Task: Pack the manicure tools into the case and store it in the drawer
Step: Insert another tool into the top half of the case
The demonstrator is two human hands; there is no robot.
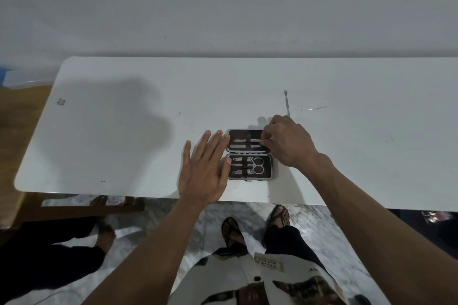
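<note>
An open dark manicure case (269, 168) lies near the front edge of the white table (124, 119). Its near half holds scissors (256, 165) and clippers under a strap. The far half holds two slim metal tools. My right hand (288, 142) pinches the end of one slim tool (247, 141) in the far half. My left hand (204, 166) lies flat with straight fingers against the case's left side. A twisted metal pusher (286, 101) and a thin needle-like tool (314, 108) lie loose on the table beyond my right hand.
The table's front edge runs just below the case. A wall rises behind the table. Another person's bare feet (105, 233) stand on the marble floor at the lower left. A wooden frame (74, 209) sits under the table's left end.
</note>
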